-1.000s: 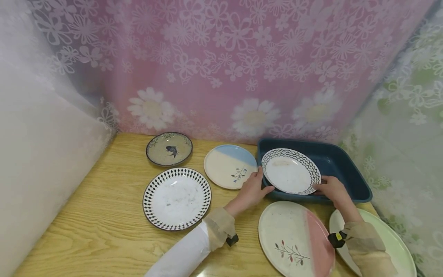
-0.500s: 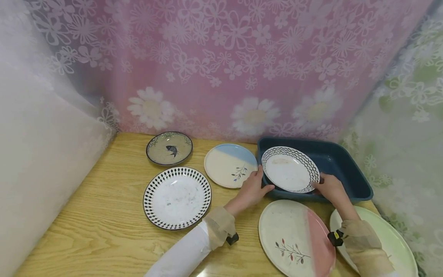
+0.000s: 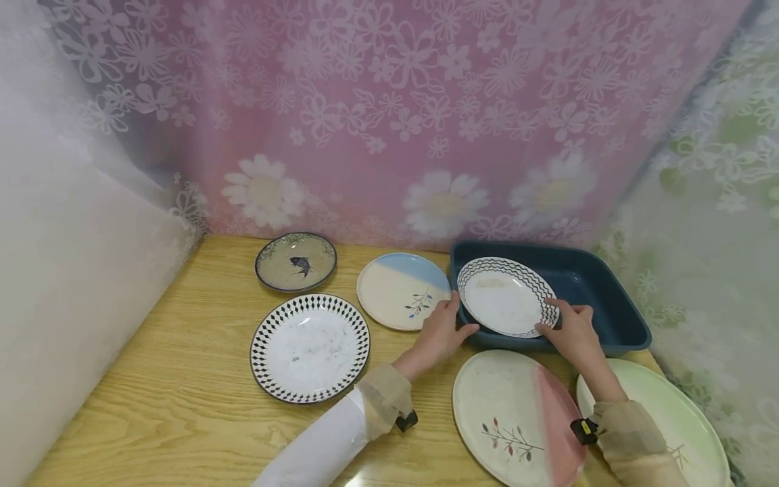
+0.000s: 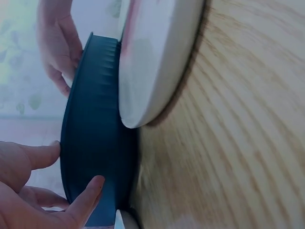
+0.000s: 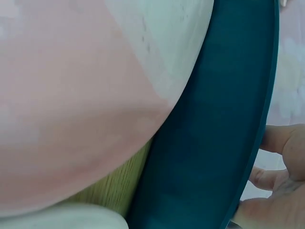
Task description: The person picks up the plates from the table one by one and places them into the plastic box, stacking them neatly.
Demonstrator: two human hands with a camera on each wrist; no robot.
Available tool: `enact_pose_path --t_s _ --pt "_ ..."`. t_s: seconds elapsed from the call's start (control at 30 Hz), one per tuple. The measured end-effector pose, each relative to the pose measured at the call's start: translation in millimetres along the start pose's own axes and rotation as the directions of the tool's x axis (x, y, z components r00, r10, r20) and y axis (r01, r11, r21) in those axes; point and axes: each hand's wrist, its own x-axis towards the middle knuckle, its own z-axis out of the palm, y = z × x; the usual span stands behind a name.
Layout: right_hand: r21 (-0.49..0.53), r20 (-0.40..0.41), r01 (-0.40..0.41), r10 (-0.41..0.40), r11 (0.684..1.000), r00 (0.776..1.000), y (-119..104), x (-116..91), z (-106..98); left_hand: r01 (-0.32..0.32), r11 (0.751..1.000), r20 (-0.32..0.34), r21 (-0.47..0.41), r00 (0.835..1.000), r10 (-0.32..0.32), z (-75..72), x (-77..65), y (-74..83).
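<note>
A white plate with a black wavy-line rim lies in the left part of a dark teal basin. My right hand is at the plate's right edge, thumb and forefinger spread over its patterned rim. At the basin's front left corner, my left hand touches the outer wall with thumb and fingers apart. The left wrist view shows the left thumb and fingers extended against the basin's side. In the right wrist view, the right hand reaches over the basin's rim; the plate is hidden there.
A cream and pink plate lies before the basin, overlapping a green plate at right. Left of the basin are a cream and blue plate, a diamond-rimmed plate and a fish-patterned dish. A floral curtain hangs behind.
The wavy-rimmed plate has shifted slightly left within the basin. My right hand has moved a little left, its forefinger now over the rim. My left hand stays at the corner.
</note>
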Motion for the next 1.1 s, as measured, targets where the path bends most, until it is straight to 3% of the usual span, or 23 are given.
enact_pose_path --t_s 0.13,0.27,0.4,0.6,0.83,1.0,1.1 --pt "-0.001 -0.049 0.057 -0.057 0.998 0.997 -6 -7 -1 -0.032 0.999 -0.06 0.021 0.998 0.033 -7.1 -2.7 0.8" --pt "0.003 -0.101 0.185 -0.183 0.983 0.978 -15 -16 -6 -0.094 0.996 -0.127 0.003 0.987 0.094 -24.7 -7.7 1.9" --pt "0.056 -0.098 0.28 -0.274 0.958 0.957 -28 -24 -9 -0.167 0.985 -0.155 -0.035 0.975 0.16 -53.1 -15.5 1.4" --pt "0.076 -0.055 0.319 -0.315 0.945 0.948 -39 -32 -4 -0.21 0.973 -0.187 -0.092 0.964 0.19 -103.3 -29.8 -13.5" --pt "0.07 -0.009 0.297 -0.297 0.952 0.955 -39 -37 0 -0.111 0.988 -0.306 -0.107 0.949 0.073 -169.3 -54.9 -58.1" --pt "0.073 0.009 0.307 -0.309 0.949 0.951 -40 -38 0 -0.038 0.999 -0.386 -0.007 0.922 0.032 -208.9 -82.9 -106.4" --pt "0.066 -0.001 0.316 -0.316 0.947 0.949 -39 -37 1 0.048 0.997 -0.395 0.067 0.919 -0.018 -221.5 -102.0 -136.0"
